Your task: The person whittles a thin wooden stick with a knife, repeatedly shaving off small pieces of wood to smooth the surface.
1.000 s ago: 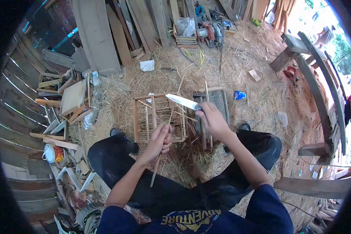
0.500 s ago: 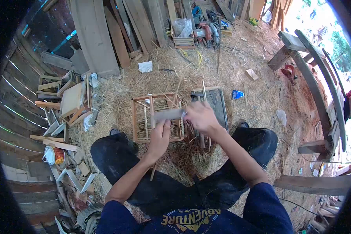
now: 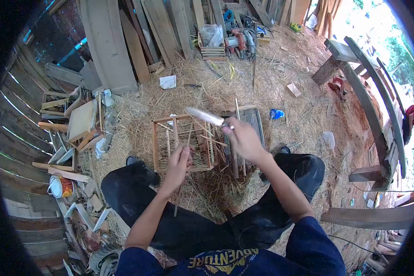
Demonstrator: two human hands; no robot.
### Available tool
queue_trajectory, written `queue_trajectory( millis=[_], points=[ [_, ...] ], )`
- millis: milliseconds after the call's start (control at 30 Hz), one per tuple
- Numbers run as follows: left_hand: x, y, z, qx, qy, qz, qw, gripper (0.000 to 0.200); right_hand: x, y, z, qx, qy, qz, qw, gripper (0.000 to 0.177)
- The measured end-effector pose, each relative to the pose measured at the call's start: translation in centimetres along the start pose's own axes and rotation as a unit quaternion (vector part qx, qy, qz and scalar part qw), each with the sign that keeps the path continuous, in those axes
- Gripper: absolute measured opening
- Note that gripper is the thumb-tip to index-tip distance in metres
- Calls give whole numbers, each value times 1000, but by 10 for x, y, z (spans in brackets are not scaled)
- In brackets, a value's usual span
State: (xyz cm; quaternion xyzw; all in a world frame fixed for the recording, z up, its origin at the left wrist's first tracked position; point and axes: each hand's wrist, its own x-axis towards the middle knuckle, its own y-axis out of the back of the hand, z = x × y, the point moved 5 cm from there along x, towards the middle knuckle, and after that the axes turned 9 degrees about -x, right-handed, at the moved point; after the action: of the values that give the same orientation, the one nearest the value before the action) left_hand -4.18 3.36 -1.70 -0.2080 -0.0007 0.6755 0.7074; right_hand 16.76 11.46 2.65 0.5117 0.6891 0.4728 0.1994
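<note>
My right hand (image 3: pixel 246 143) is closed round the handle of a knife (image 3: pixel 204 116). Its bright blade points up and to the left, apart from the stick. Between the closed fingers of my left hand (image 3: pixel 177 166) is a thin wooden stick (image 3: pixel 176 206), running up past the fingers and down toward my lap. Just beyond my hands, a rectangular wooden frame (image 3: pixel 155 148) with thin bars rests on the straw-covered ground. A dark flat panel (image 3: pixel 258 125) lies right of it, partly behind my right hand, with slim wooden strips (image 3: pixel 238 110) across it.
Power tools (image 3: pixel 240 42) and a slatted box (image 3: pixel 214 51) stand at the back, beside tall leaning boards (image 3: pixel 110 46). Wooden frames (image 3: pixel 83 120) and a paint can (image 3: pixel 61 186) are on the left. A wooden bench (image 3: pixel 370 87) stands on the right. A blue packet (image 3: pixel 276 114) lies on the shavings.
The knife has swung up and away from the stick, and its blade now tilts upward to the left. My left hand with the stick has shifted slightly down and left.
</note>
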Motion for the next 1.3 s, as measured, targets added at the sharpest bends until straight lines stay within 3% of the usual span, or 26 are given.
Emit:
queue_trajectory(
  millis=[133,267,467,667,767,900,1000,1133,1233,1300],
  points=[
    [7,-8,-3,7,-35,11,999,30,-6,-13,-39,0,132,-17,991,22],
    [7,-9,5,-11,-31,27,999,34,-2,-16,-46,24,142,-30,989,24],
    [12,0,6,119,-194,69,971,31,-2,-9,-43,-17,172,-16,985,25],
    [-2,-8,18,270,-231,82,931,24,-4,-6,-39,-78,194,4,978,26],
    [-15,-25,34,265,-345,79,897,24,-5,2,-41,-120,199,15,972,26],
    [-9,-21,25,291,-272,74,914,27,1,8,-38,-144,185,17,972,26],
    [2,-21,27,204,-220,68,951,32,9,15,-23,-181,149,72,969,21],
    [-6,-9,6,90,-56,24,994,34,24,63,65,-189,-26,203,961,22],
    [-9,-7,16,117,-97,22,988,36,13,91,90,-182,-236,230,926,23],
    [-3,3,6,46,-51,16,998,36,15,92,75,-184,-191,226,937,24]
  ],
)
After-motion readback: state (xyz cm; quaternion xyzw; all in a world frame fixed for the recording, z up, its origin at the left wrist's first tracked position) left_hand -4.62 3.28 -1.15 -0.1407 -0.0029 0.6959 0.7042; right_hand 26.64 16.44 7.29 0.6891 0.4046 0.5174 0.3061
